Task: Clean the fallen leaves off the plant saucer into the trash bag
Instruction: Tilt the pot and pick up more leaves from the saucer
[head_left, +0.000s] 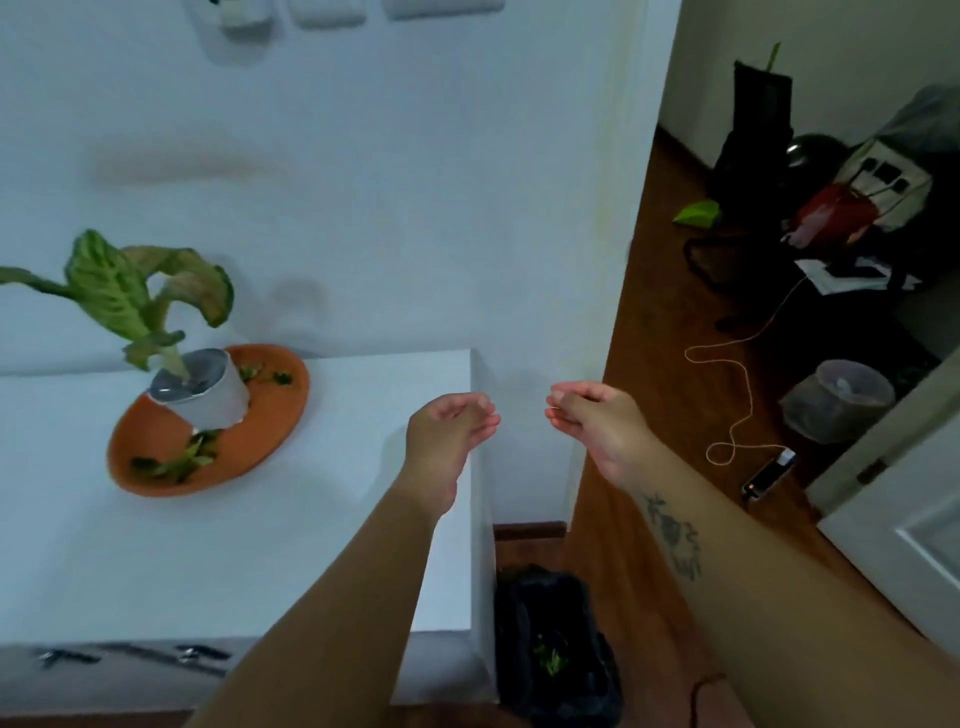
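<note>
surface: white cabinet top (322, 545) | on it: orange saucer (275, 431) at 10 o'clock | floor: wood (649, 364) | on it: black trash bag (561, 613) at 5 o'clock, beside cabinet

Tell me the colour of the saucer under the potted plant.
Terracotta orange. The saucer shows best in the head view, on the white cabinet top, with green leaf bits lying on it.

Part of the saucer (270, 431) is hidden behind the tilted pot (205, 392), and the leaf scraps (174, 462) on it are blurred into green smears — no count can be made. The plant (111, 291) is cut off at the left edge. Dark tools (135, 656) at the worktop (260, 545) front are too smeared to be identified. The trash bag (558, 649) is partly cut by the bottom edge — only a green fleck can be made out inside.
</note>
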